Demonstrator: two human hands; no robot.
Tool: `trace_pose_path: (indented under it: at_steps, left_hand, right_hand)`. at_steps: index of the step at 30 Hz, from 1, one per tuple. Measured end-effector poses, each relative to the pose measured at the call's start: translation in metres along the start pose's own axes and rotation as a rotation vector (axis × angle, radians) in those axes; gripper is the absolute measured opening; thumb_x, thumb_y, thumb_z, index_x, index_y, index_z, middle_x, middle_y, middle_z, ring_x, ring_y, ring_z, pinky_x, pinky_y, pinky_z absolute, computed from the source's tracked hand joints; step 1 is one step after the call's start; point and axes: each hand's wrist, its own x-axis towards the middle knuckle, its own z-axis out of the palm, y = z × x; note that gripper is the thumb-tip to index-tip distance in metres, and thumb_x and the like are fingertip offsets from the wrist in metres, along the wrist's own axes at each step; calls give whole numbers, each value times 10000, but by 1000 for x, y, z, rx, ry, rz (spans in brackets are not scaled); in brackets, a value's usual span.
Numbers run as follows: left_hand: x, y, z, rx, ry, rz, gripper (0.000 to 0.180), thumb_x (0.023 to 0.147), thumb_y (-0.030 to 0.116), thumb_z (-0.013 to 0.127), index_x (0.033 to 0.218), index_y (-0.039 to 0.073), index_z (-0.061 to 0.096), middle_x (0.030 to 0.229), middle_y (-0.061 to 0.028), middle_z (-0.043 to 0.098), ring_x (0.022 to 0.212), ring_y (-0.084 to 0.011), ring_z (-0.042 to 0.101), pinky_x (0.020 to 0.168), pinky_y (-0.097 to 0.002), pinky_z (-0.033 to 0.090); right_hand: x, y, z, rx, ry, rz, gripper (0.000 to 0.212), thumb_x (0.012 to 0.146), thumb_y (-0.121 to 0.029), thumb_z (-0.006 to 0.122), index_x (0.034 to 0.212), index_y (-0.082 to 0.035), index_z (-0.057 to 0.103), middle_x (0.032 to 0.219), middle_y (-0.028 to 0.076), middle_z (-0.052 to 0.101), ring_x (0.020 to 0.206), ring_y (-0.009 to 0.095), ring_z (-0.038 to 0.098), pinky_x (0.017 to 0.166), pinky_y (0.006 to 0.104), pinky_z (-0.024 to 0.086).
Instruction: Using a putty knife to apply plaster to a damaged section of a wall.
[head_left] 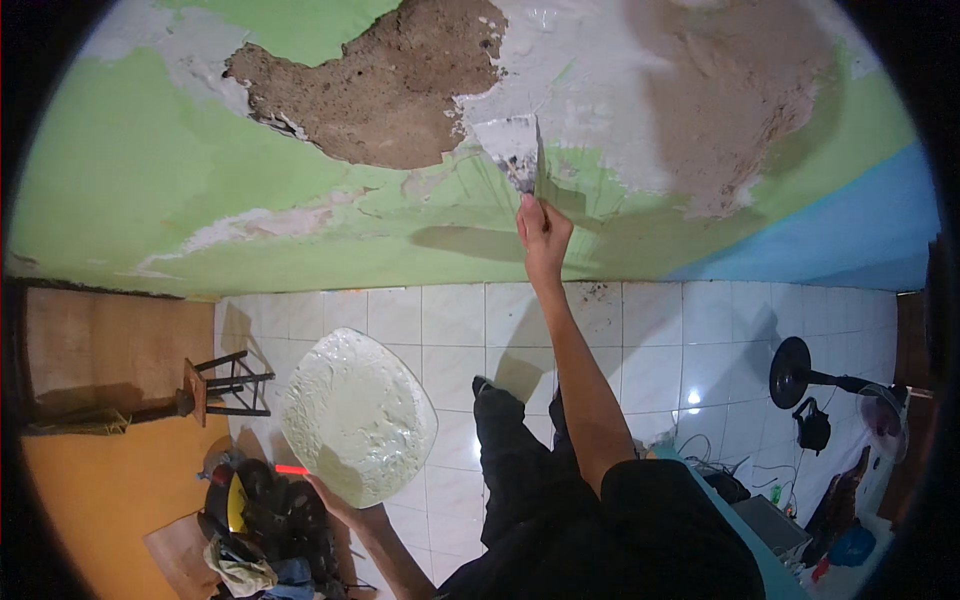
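My right hand [545, 238] is closed round the handle of a putty knife [514, 150], raised to the green wall [370, 225]. White paste smears the blade, which lies against the wall by the right edge of a bare brown patch [380, 105]. White filler [590, 85] coats the wall right of that patch. Low on the left, my left hand [345, 508] grips a rounded square plate [432, 415] at its near edge. Pale, lumpy putty [355, 420] spreads over the plate. An orange-red stick [291, 469] juts out beside the left fingertips; how it is held is hidden.
White floor tiles [450, 330] run along the wall's foot. A dark-legged stool [230, 385] and a heap of dark items [270, 510] stand left. At right are a standing fan [790, 372], a black kettle [813, 425], cables and a teal edge [725, 505].
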Motion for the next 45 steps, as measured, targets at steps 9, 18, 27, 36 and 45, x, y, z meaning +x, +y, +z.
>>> trace_pose_path:
  at_steps: [9, 18, 27, 36, 45]
  left_hand:
    - [4, 7, 0, 218, -57, 101, 652, 1006, 529, 370, 1462, 63, 363, 1442, -133, 423, 1313, -305, 426, 1077, -499, 366]
    - [-3, 11, 2, 47, -85, 91, 620, 1025, 482, 335, 1480, 60, 324, 1478, -143, 382, 1331, -316, 420, 1085, -504, 398]
    - [-49, 43, -36, -125, -69, 43, 677, 1002, 554, 346, 1485, 81, 324, 1488, -143, 365, 1340, -322, 396, 1095, -524, 352]
    - [-87, 88, -63, -150, -13, 28, 727, 974, 598, 373, 1504, 106, 295, 1512, -132, 340, 1357, -348, 374, 1073, -573, 365]
    - [-62, 70, -39, -165, -26, -7, 744, 945, 635, 384, 1515, 167, 286, 1529, -119, 313, 1369, -379, 353, 1047, -627, 370]
  right_hand:
    - [-13, -55, 49, 236, -18, 39, 477, 998, -283, 551, 596, -42, 465, 528, -19, 417, 497, 52, 373, 467, 260, 291]
    - [15, -42, 84, 211, 31, 131, 508, 998, -328, 547, 582, -53, 450, 528, -20, 398, 493, 77, 350, 473, 281, 277]
    - [-17, -69, 64, 125, 16, 23, 523, 1003, -345, 537, 580, -58, 426, 541, -28, 392, 515, 75, 347, 476, 293, 270]
    - [-148, -153, 28, -341, 82, -218, 214, 989, -179, 554, 930, 27, 553, 792, 142, 510, 703, 218, 509, 597, 338, 405]
    - [-71, -130, 60, -675, 208, -423, 290, 940, -53, 572, 1145, 80, 416, 1057, 260, 435, 1020, 416, 445, 868, 509, 369]
